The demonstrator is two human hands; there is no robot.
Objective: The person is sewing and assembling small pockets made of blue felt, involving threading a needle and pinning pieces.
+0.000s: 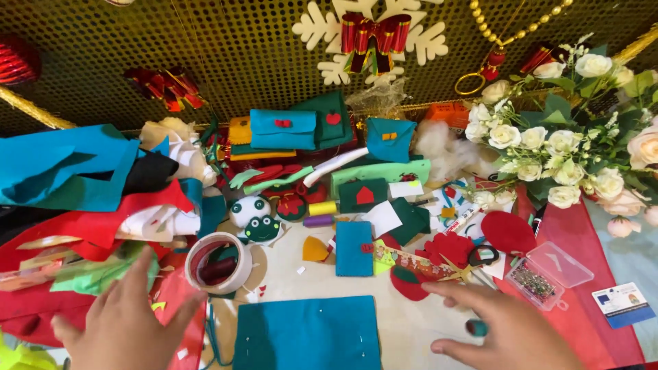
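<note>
My left hand [127, 322] hovers with fingers spread over red felt [171, 301] at the lower left, beside a roll of white tape [219, 262]. My right hand [507, 325] lies low on the right, fingers apart, and a small teal round thing [476, 327] sits by the thumb; I cannot tell if the hand pinches it. Between the hands lies a large teal felt rectangle [307, 334] with pins in it. Scissors [466, 264] with black handles rest on red felt shapes just beyond my right hand.
Felt sheets in teal, red, black and green pile up at the left [75, 171]. Small felt pouches [282, 129], a teal felt booklet [354, 248], thread spools [322, 207], an open clear pin box [545, 274] and white flowers [555, 144] crowd the table.
</note>
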